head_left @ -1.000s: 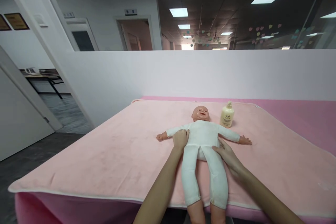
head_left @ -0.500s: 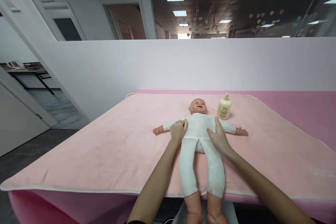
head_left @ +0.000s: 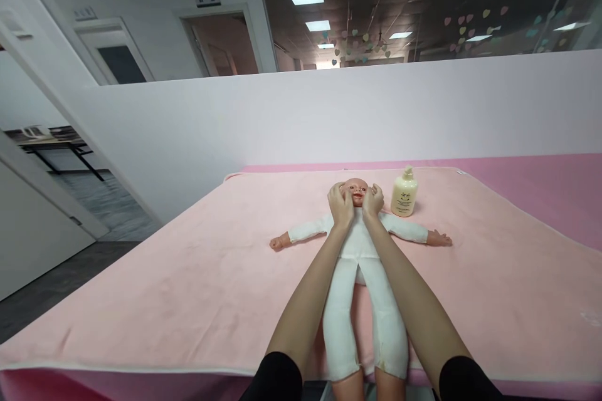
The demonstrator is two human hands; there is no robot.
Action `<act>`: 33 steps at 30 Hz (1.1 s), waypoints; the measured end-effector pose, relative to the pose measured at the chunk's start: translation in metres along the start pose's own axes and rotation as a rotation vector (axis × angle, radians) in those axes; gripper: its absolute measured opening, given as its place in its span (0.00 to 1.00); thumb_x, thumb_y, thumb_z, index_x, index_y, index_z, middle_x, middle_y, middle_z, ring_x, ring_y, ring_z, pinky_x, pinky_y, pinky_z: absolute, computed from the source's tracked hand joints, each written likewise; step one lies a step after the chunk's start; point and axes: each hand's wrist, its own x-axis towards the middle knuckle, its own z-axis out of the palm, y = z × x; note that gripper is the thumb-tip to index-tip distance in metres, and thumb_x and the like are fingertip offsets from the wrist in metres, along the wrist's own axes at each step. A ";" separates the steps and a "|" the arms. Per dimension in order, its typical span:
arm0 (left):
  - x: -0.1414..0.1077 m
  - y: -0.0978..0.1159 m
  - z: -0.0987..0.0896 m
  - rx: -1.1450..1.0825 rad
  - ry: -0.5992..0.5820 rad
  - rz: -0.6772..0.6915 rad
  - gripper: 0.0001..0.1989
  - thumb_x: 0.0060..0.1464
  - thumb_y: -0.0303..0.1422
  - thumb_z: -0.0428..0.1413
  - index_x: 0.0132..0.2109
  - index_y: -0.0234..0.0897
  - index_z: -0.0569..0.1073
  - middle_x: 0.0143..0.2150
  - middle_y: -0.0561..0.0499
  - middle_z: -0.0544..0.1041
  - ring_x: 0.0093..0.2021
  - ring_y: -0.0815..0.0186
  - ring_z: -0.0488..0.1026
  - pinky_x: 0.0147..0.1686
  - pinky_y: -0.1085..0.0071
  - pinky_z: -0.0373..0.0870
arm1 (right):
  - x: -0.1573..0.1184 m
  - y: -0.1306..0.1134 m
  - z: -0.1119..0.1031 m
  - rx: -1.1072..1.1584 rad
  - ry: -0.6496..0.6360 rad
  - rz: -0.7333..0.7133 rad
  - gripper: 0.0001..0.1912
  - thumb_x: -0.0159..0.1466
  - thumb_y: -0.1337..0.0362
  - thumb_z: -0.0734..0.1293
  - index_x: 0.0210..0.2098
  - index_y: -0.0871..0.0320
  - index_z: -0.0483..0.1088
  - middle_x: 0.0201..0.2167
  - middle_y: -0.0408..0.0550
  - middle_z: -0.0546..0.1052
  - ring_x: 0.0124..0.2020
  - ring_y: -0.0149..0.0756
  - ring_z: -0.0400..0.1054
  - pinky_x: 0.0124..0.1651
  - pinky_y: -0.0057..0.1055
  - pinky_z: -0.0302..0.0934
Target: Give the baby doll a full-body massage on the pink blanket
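A baby doll [head_left: 358,239] with a white cloth body lies on its back, its arms spread wide and its lower legs over the table's front edge. Cupped around one side of its head is my left hand [head_left: 341,203], fingers curved at the cheek. My right hand [head_left: 373,200] wraps the other side, with the fingers bent near the ear. The doll's face shows between the two palms. Just right of the head, untouched, a pale yellow pump bottle [head_left: 404,194] stands upright.
Under the doll a pink blanket [head_left: 226,276] with a white edge covers much of the pink table surface [head_left: 540,185]. A low white wall [head_left: 291,116] with glass above it runs along the back. A door [head_left: 37,225] is at the left.
Both hands have moved up from the sides of the doll's torso to its head and now hold it from either side. The camera view has tilted slightly.
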 end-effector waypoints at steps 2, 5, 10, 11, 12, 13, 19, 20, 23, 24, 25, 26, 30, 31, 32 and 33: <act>0.000 -0.006 0.007 0.010 -0.078 -0.001 0.16 0.57 0.33 0.44 0.50 0.36 0.66 0.52 0.43 0.69 0.54 0.62 0.63 0.55 0.66 0.57 | -0.003 0.004 0.000 0.035 -0.046 -0.072 0.23 0.57 0.61 0.55 0.49 0.61 0.66 0.51 0.53 0.70 0.53 0.38 0.63 0.57 0.33 0.53; -0.002 -0.011 0.011 0.016 -0.177 0.022 0.20 0.58 0.35 0.43 0.56 0.36 0.63 0.57 0.43 0.65 0.59 0.61 0.58 0.59 0.64 0.52 | -0.008 0.004 -0.001 0.005 -0.079 -0.124 0.21 0.57 0.59 0.56 0.46 0.60 0.68 0.48 0.52 0.72 0.50 0.38 0.65 0.55 0.33 0.55; -0.003 -0.014 0.009 0.017 -0.231 0.071 0.22 0.59 0.36 0.41 0.58 0.35 0.62 0.60 0.43 0.63 0.62 0.61 0.55 0.60 0.64 0.51 | -0.009 0.001 -0.001 -0.095 -0.105 -0.147 0.22 0.58 0.59 0.56 0.48 0.60 0.67 0.50 0.52 0.71 0.52 0.38 0.63 0.57 0.35 0.53; -0.003 -0.015 0.009 0.017 -0.235 0.081 0.21 0.59 0.36 0.41 0.58 0.36 0.62 0.59 0.43 0.64 0.62 0.61 0.55 0.60 0.64 0.51 | -0.008 0.002 -0.001 -0.101 -0.120 -0.150 0.22 0.59 0.59 0.55 0.49 0.60 0.67 0.51 0.52 0.70 0.52 0.38 0.63 0.57 0.35 0.53; -0.003 -0.015 0.009 0.017 -0.238 0.087 0.21 0.60 0.36 0.41 0.57 0.37 0.63 0.59 0.44 0.64 0.62 0.61 0.55 0.60 0.64 0.51 | -0.006 0.003 0.000 -0.102 -0.137 -0.146 0.23 0.59 0.59 0.55 0.51 0.59 0.66 0.53 0.51 0.69 0.54 0.38 0.62 0.58 0.35 0.52; -0.003 -0.016 0.009 0.020 -0.238 0.088 0.20 0.60 0.36 0.40 0.57 0.38 0.64 0.59 0.45 0.65 0.62 0.62 0.56 0.60 0.64 0.51 | -0.004 0.004 0.001 -0.096 -0.155 -0.138 0.23 0.59 0.59 0.56 0.52 0.59 0.65 0.54 0.51 0.68 0.55 0.37 0.60 0.59 0.35 0.51; 0.000 -0.022 0.009 0.001 -0.208 0.016 0.18 0.59 0.35 0.42 0.51 0.39 0.70 0.56 0.46 0.67 0.58 0.63 0.61 0.58 0.66 0.55 | 0.008 0.012 0.005 0.052 -0.248 -0.166 0.24 0.58 0.62 0.56 0.53 0.59 0.64 0.57 0.48 0.64 0.58 0.32 0.57 0.61 0.32 0.48; 0.001 -0.023 0.009 -0.031 -0.188 -0.009 0.17 0.59 0.34 0.43 0.50 0.39 0.71 0.55 0.46 0.68 0.57 0.63 0.62 0.58 0.66 0.56 | 0.009 0.013 0.005 0.073 -0.259 -0.170 0.24 0.57 0.62 0.57 0.52 0.59 0.65 0.57 0.48 0.64 0.57 0.32 0.58 0.61 0.31 0.48; 0.006 -0.027 0.009 -0.141 -0.122 -0.075 0.14 0.56 0.32 0.46 0.44 0.38 0.74 0.49 0.48 0.72 0.53 0.65 0.66 0.55 0.68 0.60 | 0.010 0.013 0.005 0.089 -0.277 -0.161 0.24 0.56 0.63 0.58 0.52 0.60 0.65 0.56 0.48 0.66 0.57 0.33 0.59 0.60 0.30 0.49; 0.009 -0.029 0.010 -0.171 -0.106 -0.095 0.13 0.55 0.31 0.46 0.42 0.38 0.74 0.47 0.48 0.73 0.51 0.65 0.67 0.54 0.69 0.61 | 0.011 0.014 0.005 0.083 -0.284 -0.160 0.24 0.56 0.64 0.58 0.52 0.60 0.65 0.56 0.49 0.66 0.56 0.33 0.59 0.60 0.31 0.49; 0.011 -0.030 0.011 -0.197 -0.097 -0.117 0.13 0.54 0.30 0.47 0.42 0.37 0.74 0.47 0.48 0.74 0.50 0.65 0.68 0.53 0.69 0.62 | 0.011 0.014 0.006 0.074 -0.290 -0.166 0.24 0.56 0.64 0.58 0.51 0.60 0.66 0.56 0.49 0.66 0.56 0.33 0.59 0.60 0.31 0.50; 0.014 -0.031 0.012 -0.220 -0.095 -0.138 0.13 0.53 0.29 0.47 0.43 0.37 0.74 0.47 0.48 0.74 0.50 0.65 0.68 0.53 0.70 0.62 | 0.010 0.014 0.006 0.063 -0.298 -0.177 0.23 0.56 0.64 0.58 0.51 0.61 0.66 0.55 0.50 0.66 0.56 0.34 0.59 0.60 0.31 0.50; 0.022 -0.033 0.018 -0.264 -0.162 -0.155 0.19 0.54 0.32 0.48 0.53 0.37 0.68 0.58 0.47 0.66 0.59 0.64 0.61 0.58 0.68 0.56 | 0.009 0.014 0.005 0.014 -0.325 -0.256 0.22 0.56 0.64 0.59 0.49 0.60 0.67 0.54 0.50 0.67 0.56 0.35 0.59 0.61 0.32 0.49; 0.023 -0.033 0.018 -0.255 -0.184 -0.147 0.20 0.54 0.33 0.49 0.54 0.37 0.67 0.59 0.47 0.65 0.61 0.63 0.58 0.60 0.66 0.54 | 0.009 0.013 0.005 0.003 -0.332 -0.271 0.21 0.56 0.64 0.59 0.49 0.60 0.67 0.54 0.50 0.67 0.56 0.35 0.59 0.61 0.33 0.49; 0.024 -0.033 0.019 -0.244 -0.199 -0.142 0.20 0.54 0.34 0.50 0.54 0.38 0.67 0.60 0.47 0.64 0.62 0.63 0.56 0.61 0.65 0.52 | 0.008 0.013 0.004 -0.003 -0.338 -0.279 0.21 0.56 0.64 0.59 0.48 0.60 0.68 0.54 0.50 0.67 0.56 0.35 0.59 0.61 0.33 0.48; 0.024 -0.032 0.019 -0.236 -0.203 -0.140 0.19 0.54 0.33 0.50 0.53 0.38 0.68 0.59 0.47 0.65 0.62 0.62 0.56 0.61 0.64 0.51 | 0.009 0.013 0.004 -0.005 -0.343 -0.279 0.21 0.56 0.64 0.60 0.48 0.60 0.68 0.53 0.50 0.68 0.55 0.35 0.59 0.61 0.33 0.49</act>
